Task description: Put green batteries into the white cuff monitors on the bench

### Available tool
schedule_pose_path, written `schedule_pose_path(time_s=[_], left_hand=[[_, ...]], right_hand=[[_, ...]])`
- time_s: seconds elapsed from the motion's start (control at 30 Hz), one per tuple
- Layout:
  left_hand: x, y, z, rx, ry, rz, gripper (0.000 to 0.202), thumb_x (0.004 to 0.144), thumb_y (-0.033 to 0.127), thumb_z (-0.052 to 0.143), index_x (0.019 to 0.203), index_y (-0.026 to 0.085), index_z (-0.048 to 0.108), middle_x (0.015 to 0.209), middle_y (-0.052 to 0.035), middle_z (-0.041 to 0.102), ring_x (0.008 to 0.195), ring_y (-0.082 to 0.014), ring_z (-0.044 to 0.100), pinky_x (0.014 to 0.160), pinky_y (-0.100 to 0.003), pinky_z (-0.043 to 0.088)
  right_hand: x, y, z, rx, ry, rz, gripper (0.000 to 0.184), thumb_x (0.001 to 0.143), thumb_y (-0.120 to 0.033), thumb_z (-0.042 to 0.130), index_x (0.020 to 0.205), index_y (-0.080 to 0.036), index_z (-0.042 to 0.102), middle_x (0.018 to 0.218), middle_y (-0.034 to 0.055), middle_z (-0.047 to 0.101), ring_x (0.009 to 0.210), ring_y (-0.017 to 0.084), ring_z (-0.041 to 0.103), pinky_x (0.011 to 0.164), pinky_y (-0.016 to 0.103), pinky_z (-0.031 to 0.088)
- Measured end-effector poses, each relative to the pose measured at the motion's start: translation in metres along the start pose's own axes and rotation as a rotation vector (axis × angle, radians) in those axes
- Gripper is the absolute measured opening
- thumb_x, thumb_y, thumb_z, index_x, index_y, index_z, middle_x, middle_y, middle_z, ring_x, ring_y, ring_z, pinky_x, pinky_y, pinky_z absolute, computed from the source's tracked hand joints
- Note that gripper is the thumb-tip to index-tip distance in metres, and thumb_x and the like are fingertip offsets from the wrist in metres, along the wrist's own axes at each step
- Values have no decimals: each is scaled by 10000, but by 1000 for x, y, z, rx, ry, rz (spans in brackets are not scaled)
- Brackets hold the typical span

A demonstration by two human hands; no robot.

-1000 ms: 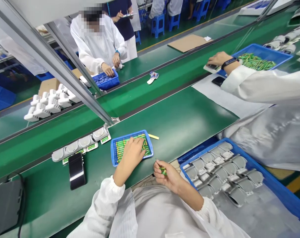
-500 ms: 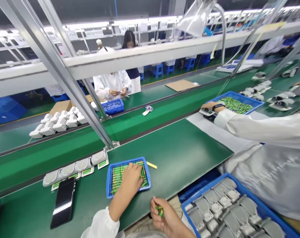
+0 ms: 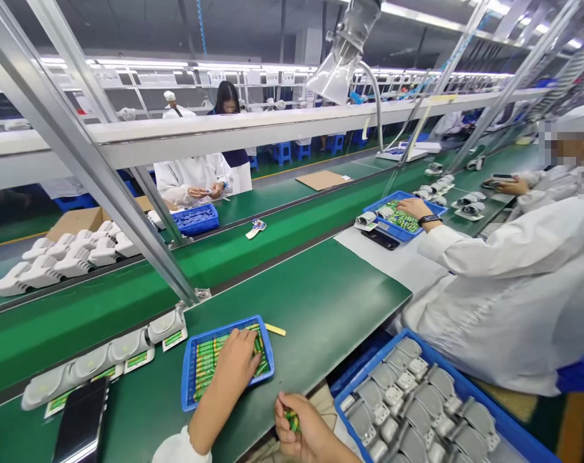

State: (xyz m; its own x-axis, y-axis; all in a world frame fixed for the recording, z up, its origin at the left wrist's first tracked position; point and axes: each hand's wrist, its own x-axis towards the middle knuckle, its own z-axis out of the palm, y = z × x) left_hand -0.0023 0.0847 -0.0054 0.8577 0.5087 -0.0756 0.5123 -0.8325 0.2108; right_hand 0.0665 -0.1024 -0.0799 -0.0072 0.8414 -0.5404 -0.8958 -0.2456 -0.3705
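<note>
My left hand point(image 3: 235, 363) reaches into a small blue tray point(image 3: 186, 386) of green and yellow batteries point(image 3: 208, 360). Its fingers bend down onto the batteries at the tray's right side, thumb apart; the fingertips are partly hidden. Low in front of me, past the table edge, my right hand point(image 3: 304, 427) curls around several batteries point(image 3: 292, 421), whose ends show between thumb and fingers. To the left, a row of grey-white plastic units point(image 3: 128, 344) lies on the table, with batteries showing in their open compartments.
A yellow strip point(image 3: 275, 330) lies beside the tray, and a black phone point(image 3: 82, 418) at left. At lower right stands a blue crate point(image 3: 343, 408) of grey units. A co-worker's hand point(image 3: 415, 207) is over another battery tray point(image 3: 402, 233). A metal post point(image 3: 142, 238) rises behind.
The view has turned up and rightward, so the table things appear farther left. The co-worker's hand has moved onto their batteries. My hands keep nearly the same places by the tray.
</note>
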Motion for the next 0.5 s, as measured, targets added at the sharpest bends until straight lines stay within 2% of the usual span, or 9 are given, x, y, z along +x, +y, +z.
schedule_pose_path(time_s=[0.13, 0.5], left_hand=[[-3, -1, 1, -52, 35, 54, 424, 923, 161, 686, 1347, 143, 671, 1308, -155, 716, 1196, -350, 630, 1084, -491, 485], [-1, 2, 1, -85, 30, 43, 356, 915, 236, 778, 1246, 132, 698, 1196, -137, 694, 1126, -323, 613, 1019, -470, 505]], right_hand=[[-9, -2, 5, -5, 32, -40, 607, 614, -598, 967, 725, -186, 535, 573, -76, 439, 472, 36, 293, 448, 178, 111], [-17, 0, 7, -15, 27, -49, 601, 650, -593, 972, 738, -183, 540, 589, -75, 434, 484, 39, 302, 452, 190, 134]])
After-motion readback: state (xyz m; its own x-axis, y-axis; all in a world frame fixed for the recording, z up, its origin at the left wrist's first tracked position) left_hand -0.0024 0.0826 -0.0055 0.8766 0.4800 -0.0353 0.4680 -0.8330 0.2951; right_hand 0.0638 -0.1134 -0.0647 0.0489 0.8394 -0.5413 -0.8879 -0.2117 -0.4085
